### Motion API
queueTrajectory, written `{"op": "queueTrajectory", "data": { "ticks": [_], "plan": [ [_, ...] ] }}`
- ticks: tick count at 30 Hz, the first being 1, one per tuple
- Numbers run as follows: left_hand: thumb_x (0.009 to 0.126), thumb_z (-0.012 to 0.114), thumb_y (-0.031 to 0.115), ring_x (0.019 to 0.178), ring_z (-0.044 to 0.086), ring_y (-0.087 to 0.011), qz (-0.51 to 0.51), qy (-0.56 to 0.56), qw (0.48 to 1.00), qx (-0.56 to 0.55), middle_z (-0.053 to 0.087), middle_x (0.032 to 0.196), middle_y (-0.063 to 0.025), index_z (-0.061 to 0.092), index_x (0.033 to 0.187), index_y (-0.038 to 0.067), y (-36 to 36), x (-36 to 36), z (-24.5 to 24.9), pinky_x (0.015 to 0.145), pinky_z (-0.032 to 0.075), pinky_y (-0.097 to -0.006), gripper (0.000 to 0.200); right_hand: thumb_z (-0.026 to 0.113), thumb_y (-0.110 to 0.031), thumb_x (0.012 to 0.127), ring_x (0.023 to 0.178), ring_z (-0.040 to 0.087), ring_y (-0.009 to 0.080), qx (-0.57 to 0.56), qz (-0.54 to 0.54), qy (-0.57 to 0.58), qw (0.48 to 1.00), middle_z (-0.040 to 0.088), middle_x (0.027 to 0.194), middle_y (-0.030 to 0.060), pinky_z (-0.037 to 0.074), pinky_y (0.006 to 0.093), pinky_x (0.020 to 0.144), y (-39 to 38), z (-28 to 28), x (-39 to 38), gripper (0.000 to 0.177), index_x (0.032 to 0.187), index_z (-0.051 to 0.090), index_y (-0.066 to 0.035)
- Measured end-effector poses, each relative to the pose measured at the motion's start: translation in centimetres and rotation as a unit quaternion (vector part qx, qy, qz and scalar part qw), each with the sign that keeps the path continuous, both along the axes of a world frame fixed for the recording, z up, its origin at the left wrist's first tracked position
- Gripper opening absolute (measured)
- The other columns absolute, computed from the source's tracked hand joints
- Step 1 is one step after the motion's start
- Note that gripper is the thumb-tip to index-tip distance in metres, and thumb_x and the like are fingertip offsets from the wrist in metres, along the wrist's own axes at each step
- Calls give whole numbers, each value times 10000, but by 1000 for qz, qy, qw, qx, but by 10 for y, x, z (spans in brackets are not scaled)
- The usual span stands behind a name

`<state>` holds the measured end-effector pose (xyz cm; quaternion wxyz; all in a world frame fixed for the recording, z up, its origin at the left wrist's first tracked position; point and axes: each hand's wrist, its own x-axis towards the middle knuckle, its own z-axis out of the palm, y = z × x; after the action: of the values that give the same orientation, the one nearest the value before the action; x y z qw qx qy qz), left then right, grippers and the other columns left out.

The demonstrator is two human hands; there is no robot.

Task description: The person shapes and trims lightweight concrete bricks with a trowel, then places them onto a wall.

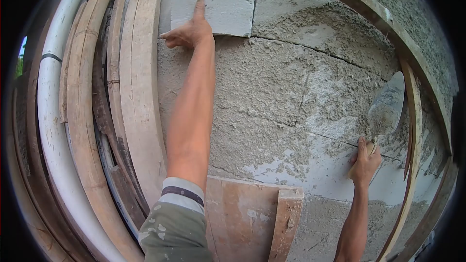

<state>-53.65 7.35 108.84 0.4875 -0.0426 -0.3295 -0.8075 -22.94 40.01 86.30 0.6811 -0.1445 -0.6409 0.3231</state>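
A light grey block [213,2] is at the top of the head view, against the wall. My left hand [194,28] holds it at its lower left edge. The thumb lies up along the block's face, and the other fingers are bent under its lower edge, partly hidden. At the right, my right hand [365,162] is wrapped round the handle of a trowel [387,106]. Its metal blade points upward and has grey mortar smeared on it. Between my hands stretches a block wall [257,92] covered with rough, patchy mortar.
Along the left stand a white pipe [53,97], bamboo poles [80,92] and a wooden plank [138,68]. A wooden panel [238,213] with an upright batten [287,223] is below. Wooden strips [412,116] and a curved-looking beam [388,17] border the right.
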Motion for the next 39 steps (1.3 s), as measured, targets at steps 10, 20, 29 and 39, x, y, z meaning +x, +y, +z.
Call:
{"op": "queueTrajectory", "data": {
  "ticks": [10,20,29,39],
  "plan": [
    [788,803,167,1399,343,-403,-236,257,922,169,266,1490,-257,-23,1557,154,6,40,-1,1207,293,-580,1129,683,-221,954,536,446,56,17,1,19,1000,501,650,-34,365,250,481,-2,-1,-3,222,889,577,-37],
    [636,934,154,1254,530,-307,-68,377,921,-67,463,1397,-190,188,1532,35,-78,24,44,1079,486,-443,1172,688,-219,942,643,474,63,-7,10,20,1000,558,722,-14,409,262,583,0,-1,-1,241,930,622,12],
    [624,941,117,1038,665,-252,-99,376,899,-202,603,1258,-163,412,1442,25,-111,-11,73,864,613,-403,979,697,-234,953,454,442,52,25,-20,29,999,506,606,-37,356,232,421,8,-4,-3,221,909,600,-39],
    [637,950,353,1053,672,-251,-104,343,877,-320,651,1222,-190,515,1412,21,-108,-53,90,877,594,-368,950,682,-224,964,460,454,52,26,-41,30,998,509,612,-35,361,232,423,4,-5,-8,207,929,614,-32]
  ]
}}
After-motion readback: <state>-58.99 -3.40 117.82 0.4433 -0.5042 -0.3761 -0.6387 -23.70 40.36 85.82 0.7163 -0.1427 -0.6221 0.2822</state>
